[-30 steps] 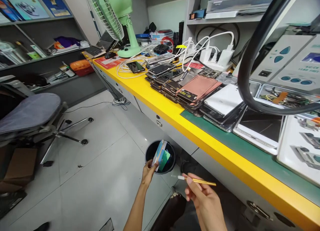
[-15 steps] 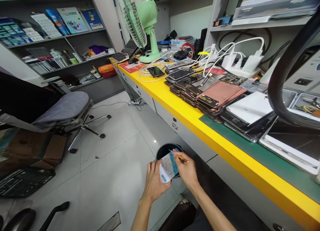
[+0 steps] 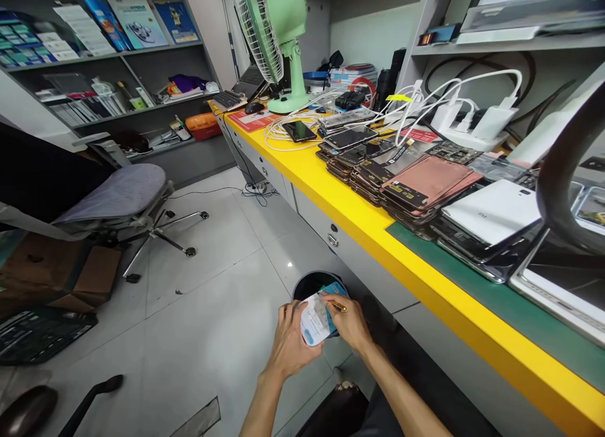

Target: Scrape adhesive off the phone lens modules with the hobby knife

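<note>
Over a dark bin (image 3: pixel 302 284) on the floor, my left hand (image 3: pixel 288 339) is closed around the edge of a flat white-and-blue card (image 3: pixel 314 323) with print on it. The card is tilted, and greyish marks show on its white part. In my right hand (image 3: pixel 352 326) is a slim gold-coloured tool (image 3: pixel 339 307), pinched between the fingers. Its front end is over the card's upper part, where the fingers hide the tip. Whether that tip touches the card I cannot tell.
To the right runs a yellow-edged workbench (image 3: pixel 326 194) with stacks of phone parts (image 3: pixel 418 185), a white phone (image 3: pixel 491 213), chargers (image 3: pixel 494 122) and a green fan (image 3: pixel 288 46). An office chair (image 3: pixel 123 191) and cardboard boxes (image 3: pixel 51 267) stand at the left.
My right hand has shifted slightly down and left across the card with the gold-coloured tool. My left hand keeps its hold on the card. The view has turned a little.
</note>
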A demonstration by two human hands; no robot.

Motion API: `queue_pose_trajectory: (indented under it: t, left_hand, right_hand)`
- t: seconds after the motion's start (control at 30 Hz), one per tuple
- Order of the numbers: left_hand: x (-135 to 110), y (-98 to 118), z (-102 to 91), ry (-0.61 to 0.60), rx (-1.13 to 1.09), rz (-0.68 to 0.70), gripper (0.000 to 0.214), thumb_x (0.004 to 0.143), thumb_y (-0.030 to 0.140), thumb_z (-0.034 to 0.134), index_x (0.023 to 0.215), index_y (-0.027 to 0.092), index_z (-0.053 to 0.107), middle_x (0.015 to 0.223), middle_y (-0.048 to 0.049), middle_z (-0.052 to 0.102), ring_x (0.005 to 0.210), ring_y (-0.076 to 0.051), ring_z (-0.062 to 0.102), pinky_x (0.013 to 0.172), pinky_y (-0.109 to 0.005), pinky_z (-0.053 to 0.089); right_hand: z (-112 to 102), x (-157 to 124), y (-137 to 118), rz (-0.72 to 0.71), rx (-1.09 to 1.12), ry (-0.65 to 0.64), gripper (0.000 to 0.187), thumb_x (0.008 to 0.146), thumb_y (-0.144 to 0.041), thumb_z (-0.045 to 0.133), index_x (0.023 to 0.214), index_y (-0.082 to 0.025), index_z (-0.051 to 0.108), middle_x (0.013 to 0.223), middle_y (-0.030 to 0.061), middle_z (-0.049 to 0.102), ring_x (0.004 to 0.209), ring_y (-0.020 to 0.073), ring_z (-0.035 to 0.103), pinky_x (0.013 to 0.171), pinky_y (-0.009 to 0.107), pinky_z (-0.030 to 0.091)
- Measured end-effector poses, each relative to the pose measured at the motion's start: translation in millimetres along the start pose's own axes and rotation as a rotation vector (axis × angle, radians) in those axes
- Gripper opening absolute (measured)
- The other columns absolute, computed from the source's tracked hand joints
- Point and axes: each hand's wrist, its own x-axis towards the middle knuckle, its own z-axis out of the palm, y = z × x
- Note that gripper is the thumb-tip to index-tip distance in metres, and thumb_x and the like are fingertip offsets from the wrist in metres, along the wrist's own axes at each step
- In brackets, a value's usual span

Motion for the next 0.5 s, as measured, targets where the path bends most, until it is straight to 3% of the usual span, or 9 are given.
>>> queue_pose_trajectory:
  t: [0.3, 0.5]
  left_hand:
    - [0.3, -18.0, 8.9, 0.052, 0.028, -0.021, 0.048, 0.096, 0.046, 0.064, 0.135, 0.019, 0.054, 0.136, -0.011, 0.057, 0.12, -0.028, 0.059, 0.099, -0.052, 0.053]
    - [-9.5, -11.1, 20.5, 0.045, 0.034, 0.006, 0.048, 0.096, 0.046, 0.064, 0.134, 0.019, 0.055, 0.137, -0.0112, 0.056, 0.121, -0.028, 0.059, 0.1, -0.052, 0.053]
  right_hand:
    - [-5.9, 1.2, -6.0, 0.252, 0.211, 0.119, 0.028, 0.1, -0.035, 0.066, 0.124, -0.019, 0.065, 0.126, 0.0088, 0.066, 0.104, 0.0234, 0.068, 0.089, 0.044, 0.059]
    - [3.4, 18.4, 4.2, 0.531, 0.445, 0.221, 0.034, 0.1, -0.036, 0.066, 0.128, -0.017, 0.063, 0.126, 0.0094, 0.066, 0.104, 0.0241, 0.069, 0.087, 0.044, 0.06]
